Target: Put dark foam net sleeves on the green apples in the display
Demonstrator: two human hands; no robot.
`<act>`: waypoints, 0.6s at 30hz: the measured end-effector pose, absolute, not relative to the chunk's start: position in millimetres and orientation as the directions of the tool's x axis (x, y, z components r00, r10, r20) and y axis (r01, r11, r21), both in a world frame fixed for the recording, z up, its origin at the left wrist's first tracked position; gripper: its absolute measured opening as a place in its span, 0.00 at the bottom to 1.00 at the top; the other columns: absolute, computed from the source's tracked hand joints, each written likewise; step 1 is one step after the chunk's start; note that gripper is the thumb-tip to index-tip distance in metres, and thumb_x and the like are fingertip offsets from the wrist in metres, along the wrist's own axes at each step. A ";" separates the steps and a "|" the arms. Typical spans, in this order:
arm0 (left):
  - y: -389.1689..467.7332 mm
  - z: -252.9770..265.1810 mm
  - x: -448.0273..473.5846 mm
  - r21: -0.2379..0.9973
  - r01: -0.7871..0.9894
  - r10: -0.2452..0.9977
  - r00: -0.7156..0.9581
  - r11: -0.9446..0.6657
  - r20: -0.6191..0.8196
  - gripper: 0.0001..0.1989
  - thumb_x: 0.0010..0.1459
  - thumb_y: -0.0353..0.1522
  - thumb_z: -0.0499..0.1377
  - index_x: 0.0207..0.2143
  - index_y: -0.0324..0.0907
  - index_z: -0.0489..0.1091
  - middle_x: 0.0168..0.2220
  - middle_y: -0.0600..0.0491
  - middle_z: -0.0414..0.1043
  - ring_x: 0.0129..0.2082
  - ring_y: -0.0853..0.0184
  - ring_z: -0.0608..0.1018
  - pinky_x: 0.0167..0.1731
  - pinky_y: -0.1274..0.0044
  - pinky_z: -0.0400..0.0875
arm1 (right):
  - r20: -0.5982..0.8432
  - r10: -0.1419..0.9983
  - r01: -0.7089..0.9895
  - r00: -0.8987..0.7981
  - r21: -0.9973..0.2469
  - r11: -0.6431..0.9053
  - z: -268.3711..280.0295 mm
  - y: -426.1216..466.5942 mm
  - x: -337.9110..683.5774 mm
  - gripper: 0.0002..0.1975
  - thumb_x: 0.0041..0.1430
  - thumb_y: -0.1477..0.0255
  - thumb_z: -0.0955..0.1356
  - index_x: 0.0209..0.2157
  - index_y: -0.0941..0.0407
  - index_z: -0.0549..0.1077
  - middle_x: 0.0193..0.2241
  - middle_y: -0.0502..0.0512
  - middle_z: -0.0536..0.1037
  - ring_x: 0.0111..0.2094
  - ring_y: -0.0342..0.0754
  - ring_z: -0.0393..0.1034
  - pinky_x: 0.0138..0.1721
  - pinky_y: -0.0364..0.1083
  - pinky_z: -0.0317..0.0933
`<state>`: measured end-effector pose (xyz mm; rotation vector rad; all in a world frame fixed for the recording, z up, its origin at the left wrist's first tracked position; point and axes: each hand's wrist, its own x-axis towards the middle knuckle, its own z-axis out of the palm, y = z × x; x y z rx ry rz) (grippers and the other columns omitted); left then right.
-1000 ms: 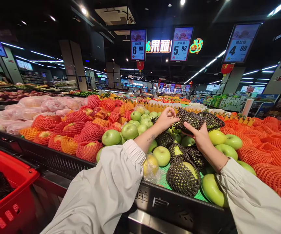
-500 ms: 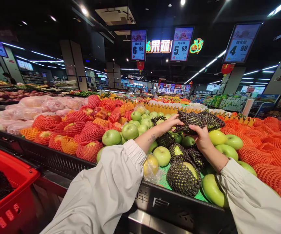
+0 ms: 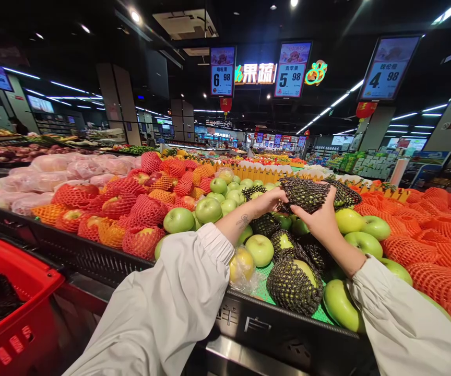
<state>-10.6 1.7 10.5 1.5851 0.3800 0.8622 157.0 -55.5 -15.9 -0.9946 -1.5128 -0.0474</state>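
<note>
Both my hands hold a green apple in a black foam net just above the pile. My left hand grips its left end with the fingertips. My right hand wraps its right side, the thumb along the near lower edge. The net hides most of the fruit. Below lie more black-netted apples and bare green apples on a green liner. A yellowish fruit in clear plastic sits under my left forearm.
Red- and orange-netted apples fill the left side, orange-netted fruit the right. A black bin edge runs along the front. A red basket with a black bag stands at left. Price screens hang overhead.
My right hand has closed further around the netted apple, its fingers now over the far side and its thumb shifted left. The netted apple has tilted and moved slightly left.
</note>
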 end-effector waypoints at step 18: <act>11.9 24.0 -35.9 0.684 0.321 0.685 -0.131 -0.654 0.717 0.33 0.51 0.39 0.69 0.58 0.42 0.64 0.61 0.45 0.65 0.60 0.55 0.67 0.61 0.64 0.63 | 0.797 0.603 0.554 -0.042 -0.484 0.678 -13.8 -55.7 157.5 0.43 0.49 0.54 0.75 0.62 0.51 0.56 0.64 0.65 0.56 0.62 0.62 0.60 0.36 0.50 0.73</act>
